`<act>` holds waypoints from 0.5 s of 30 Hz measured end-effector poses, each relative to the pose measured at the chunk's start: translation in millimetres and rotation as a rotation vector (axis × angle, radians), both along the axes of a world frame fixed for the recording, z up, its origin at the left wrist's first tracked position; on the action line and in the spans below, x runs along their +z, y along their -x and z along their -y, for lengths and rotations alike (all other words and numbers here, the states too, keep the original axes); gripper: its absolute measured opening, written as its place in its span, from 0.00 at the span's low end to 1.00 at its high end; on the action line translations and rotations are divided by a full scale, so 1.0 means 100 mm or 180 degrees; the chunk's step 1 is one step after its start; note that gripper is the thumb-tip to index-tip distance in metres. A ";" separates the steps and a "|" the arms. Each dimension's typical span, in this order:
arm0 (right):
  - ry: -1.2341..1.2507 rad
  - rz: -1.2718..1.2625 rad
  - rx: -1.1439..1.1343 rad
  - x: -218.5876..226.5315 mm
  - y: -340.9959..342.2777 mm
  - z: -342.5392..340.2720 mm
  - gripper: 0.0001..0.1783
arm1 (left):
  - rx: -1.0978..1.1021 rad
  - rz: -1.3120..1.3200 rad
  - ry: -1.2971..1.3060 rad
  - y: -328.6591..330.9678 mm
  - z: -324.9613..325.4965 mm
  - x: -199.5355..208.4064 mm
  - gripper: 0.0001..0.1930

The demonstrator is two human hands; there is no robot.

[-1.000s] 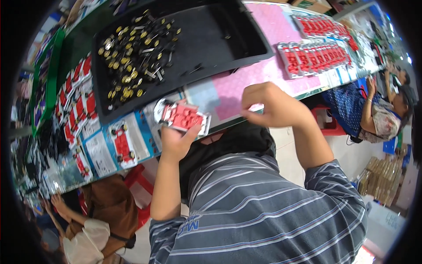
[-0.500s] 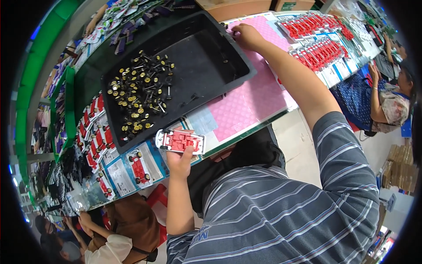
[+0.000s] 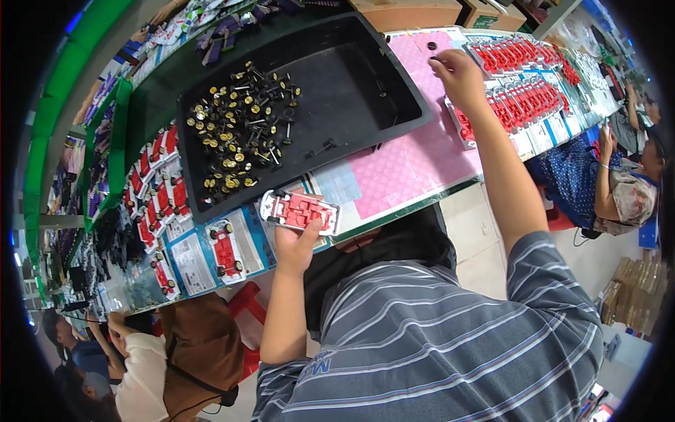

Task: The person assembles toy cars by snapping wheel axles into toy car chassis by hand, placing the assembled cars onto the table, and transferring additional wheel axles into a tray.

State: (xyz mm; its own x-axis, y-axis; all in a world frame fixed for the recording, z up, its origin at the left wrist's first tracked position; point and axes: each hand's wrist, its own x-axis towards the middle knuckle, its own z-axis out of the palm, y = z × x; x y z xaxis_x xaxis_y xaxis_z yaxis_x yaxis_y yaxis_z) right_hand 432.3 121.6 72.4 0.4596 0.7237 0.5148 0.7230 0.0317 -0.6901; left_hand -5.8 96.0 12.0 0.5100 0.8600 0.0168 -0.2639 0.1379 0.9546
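Observation:
My left hand (image 3: 296, 243) holds a clear blister tray with a red toy car (image 3: 299, 211) at the table's near edge, level and just in front of the black tray (image 3: 394, 84). My right hand (image 3: 458, 74) is stretched far out over the pink mat (image 3: 411, 165), fingers pinched near a small black piece (image 3: 432, 46) at the mat's far end; I cannot tell whether it holds anything. The black tray holds a heap of black-and-gold wheel axles (image 3: 235, 141) on its left side.
Rows of packed red toy cars (image 3: 524, 77) lie to the right of my right hand. More packed cars (image 3: 158, 186) and blue cards (image 3: 225, 250) lie to the left. One person sits at lower left (image 3: 169, 359), another at far right (image 3: 619, 190). Cardboard boxes (image 3: 415, 10) stand behind the mat.
My right hand left the blister tray and reached far out across the pink mat to its far end. My left hand has kept hold of the toy car tray.

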 end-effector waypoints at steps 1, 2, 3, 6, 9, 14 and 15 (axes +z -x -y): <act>0.0027 -0.0270 -0.0035 0.08 0.13 0.22 0.10 | 0.0002 -0.0048 0.0008 0.00 0.00 0.01 0.32; 0.0045 -0.0545 -0.0090 0.12 0.27 0.42 0.10 | 0.0010 -0.0045 -0.0031 0.01 -0.01 0.02 0.32; 0.0100 -0.0660 -0.0062 0.09 0.39 0.59 0.07 | -0.0011 -0.0046 -0.0016 0.01 -0.01 0.01 0.32; 0.0020 -0.1211 0.0471 -0.09 0.73 0.95 0.05 | -0.0046 -0.0043 -0.0001 0.01 -0.02 0.01 0.34; 0.0180 -0.1720 0.0797 -0.12 1.08 1.18 0.05 | -0.0042 0.0018 -0.0069 -0.03 -0.04 0.03 0.35; 0.0170 -0.2575 0.1024 -0.05 1.51 1.28 0.08 | -0.0014 0.0020 -0.0068 -0.03 -0.02 -0.01 0.33; 0.0173 -0.2691 0.1141 0.00 1.57 1.27 0.07 | -0.0032 -0.0002 -0.0091 -0.02 -0.02 -0.01 0.32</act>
